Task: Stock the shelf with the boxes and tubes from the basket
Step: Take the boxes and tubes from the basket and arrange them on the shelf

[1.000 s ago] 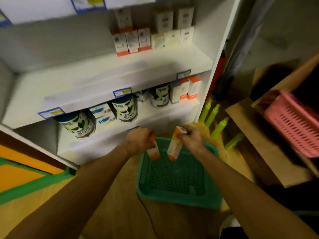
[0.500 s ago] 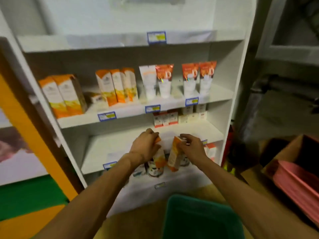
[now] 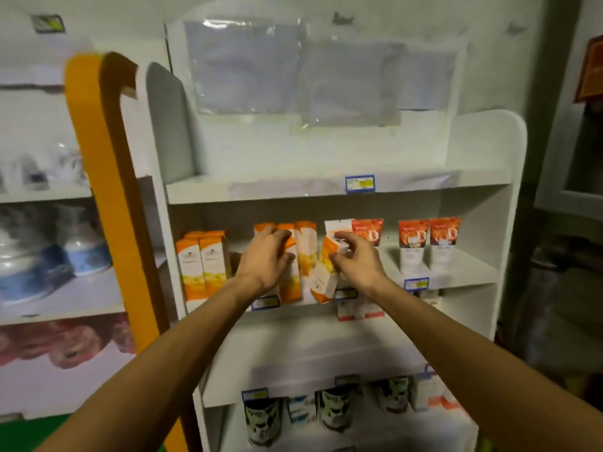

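Observation:
My left hand [image 3: 264, 259] grips an orange-and-white box [image 3: 289, 282] upright at the middle shelf [image 3: 456, 278], against a row of like boxes [image 3: 306, 252]. My right hand [image 3: 355, 259] holds a second orange-and-white box [image 3: 323, 278], tilted, its lower end at the shelf's front edge. Two more such boxes [image 3: 202, 262] stand at the shelf's left end. Orange-and-white tubes [image 3: 427, 243] stand upright on the right part of the shelf. The basket is out of view.
The white shelf unit has a bare top shelf [image 3: 293, 187], a lower shelf [image 3: 310, 353] with small boxes at its back, and cans [image 3: 336, 409] on the bottom shelf. An orange-edged panel [image 3: 107, 190] and another shelf unit with bottles [image 3: 81, 246] stand to the left.
Both hands have risen from the green basket to the middle shelf, each carrying its box. The view has tilted up, so the basket has dropped out of sight.

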Tool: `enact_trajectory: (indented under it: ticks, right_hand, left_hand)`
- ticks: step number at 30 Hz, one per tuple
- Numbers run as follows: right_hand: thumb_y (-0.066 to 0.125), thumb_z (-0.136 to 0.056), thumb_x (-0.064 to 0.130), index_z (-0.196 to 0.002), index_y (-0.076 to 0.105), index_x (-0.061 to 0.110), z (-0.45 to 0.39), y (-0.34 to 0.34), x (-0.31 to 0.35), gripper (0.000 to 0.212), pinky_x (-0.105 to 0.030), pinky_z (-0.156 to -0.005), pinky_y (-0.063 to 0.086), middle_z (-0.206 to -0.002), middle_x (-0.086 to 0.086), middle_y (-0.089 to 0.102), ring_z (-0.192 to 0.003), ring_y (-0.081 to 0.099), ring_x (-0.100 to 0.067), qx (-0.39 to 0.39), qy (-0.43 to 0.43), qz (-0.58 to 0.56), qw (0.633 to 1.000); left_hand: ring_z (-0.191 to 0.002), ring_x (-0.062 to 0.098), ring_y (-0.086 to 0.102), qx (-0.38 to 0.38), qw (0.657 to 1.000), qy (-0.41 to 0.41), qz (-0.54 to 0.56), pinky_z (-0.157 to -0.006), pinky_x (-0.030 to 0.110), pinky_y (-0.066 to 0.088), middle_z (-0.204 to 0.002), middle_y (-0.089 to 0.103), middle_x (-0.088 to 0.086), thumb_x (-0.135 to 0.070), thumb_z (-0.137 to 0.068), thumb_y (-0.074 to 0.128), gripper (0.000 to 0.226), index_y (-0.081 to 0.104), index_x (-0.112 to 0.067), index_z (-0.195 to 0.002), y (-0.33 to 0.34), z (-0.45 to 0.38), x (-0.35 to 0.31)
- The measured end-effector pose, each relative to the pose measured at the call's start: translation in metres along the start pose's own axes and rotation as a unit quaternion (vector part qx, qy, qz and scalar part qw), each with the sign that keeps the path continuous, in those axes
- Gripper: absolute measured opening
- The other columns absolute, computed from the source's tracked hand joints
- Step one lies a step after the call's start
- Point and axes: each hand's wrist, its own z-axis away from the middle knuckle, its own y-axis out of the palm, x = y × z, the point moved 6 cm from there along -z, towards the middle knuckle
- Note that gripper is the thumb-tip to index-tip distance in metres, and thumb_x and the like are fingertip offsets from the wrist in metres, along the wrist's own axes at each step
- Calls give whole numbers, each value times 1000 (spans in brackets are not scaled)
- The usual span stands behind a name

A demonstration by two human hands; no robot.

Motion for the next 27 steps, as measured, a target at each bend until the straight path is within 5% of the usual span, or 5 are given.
enact_trajectory:
  ticks: [12, 22, 27]
  right_hand:
    - [57, -97, 14, -137, 55, 20, -52, 67, 15, 41, -28, -104, 42, -138, 0, 55, -124, 53, -17, -6, -112, 152, 982]
    - [56, -99, 20, -139, 52, 18, -68, 85, 10, 41, -32, -107, 43, -142, -1, 51, -127, 52, -19, -7, -127, 177, 976]
    - [58, -98, 21, -150, 36, 22, -65, 82, 8, 57, -36, -109, 42, -154, 0, 35, -135, 44, -22, 39, -111, 221, 968]
  left_hand:
    - [-126, 22, 47, -4, 999, 26, -46, -105, 34, 44, -138, 51, 4, -21, -98, 56, 41, 53, -17, -139, 24, -32, 40]
    - [-133, 19, 43, -36, 993, 35, -107, -107, 35, 42, -140, 55, -1, -31, -101, 52, 39, 54, -22, -139, 27, -40, 46]
    - [-137, 22, 40, -1, 989, 45, -144, -111, 37, 38, -148, 45, 2, -33, -100, 52, 49, 43, -22, -147, 30, -37, 41]
